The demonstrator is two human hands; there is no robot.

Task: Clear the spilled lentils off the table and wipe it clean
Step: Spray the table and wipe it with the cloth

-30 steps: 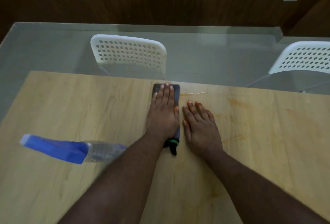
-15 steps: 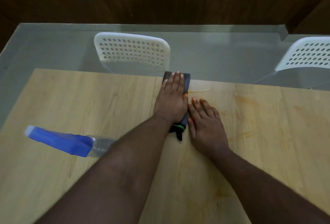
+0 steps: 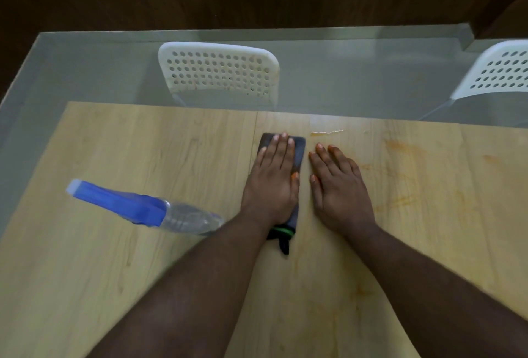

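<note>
Lentils: we see no loose lentils on the bench [image 3: 143, 286], so we judge the clearing part done.
Wiping: we judge it under way, not finished; we make out orange smears [image 3: 400, 203] to the right of our hands and a thin wet streak [image 3: 327, 132] near the far edge.
Cloth: the dark cloth [image 3: 298, 154] lies flat near the far edge, under our left hand, with a green-banded end showing at the wrist.
Left hand: our left hand [image 3: 273, 183] presses palm-down on the cloth, fingers [image 3: 281, 149] straight and close together, gripping nothing.
Right hand: our right hand [image 3: 340, 189] rests flat on the bare wood just beside the cloth, fingers straight and a little spread, holding nothing.
Arms: both forearms reach forward from the near edge, left angled inward.
Spray bottle: the blue-headed spray bottle [image 3: 143, 209] stands left of our left arm, untouched.
Left to do: we think the stained right side needs passes with the cloth.
</note>
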